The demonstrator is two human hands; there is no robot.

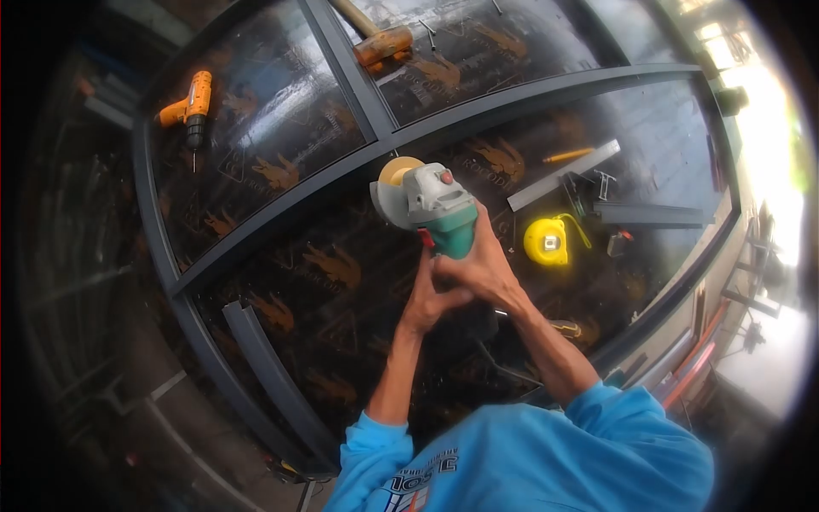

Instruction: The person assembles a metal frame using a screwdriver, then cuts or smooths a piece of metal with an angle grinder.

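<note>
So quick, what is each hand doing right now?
Left hand: closed around the rear of the grinder.
Right hand: closed on the grinder's green body.

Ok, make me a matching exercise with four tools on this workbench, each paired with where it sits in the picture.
Things:
1. green and grey angle grinder
2. orange cordless drill
3. yellow round tape measure
4. wooden-handled hammer

Places:
A. top edge, beyond the frame bar
B. in both hands, centre
C. far left of the board
D. right of the hands

Pairs: 1-B, 2-C, 3-D, 4-A
</note>
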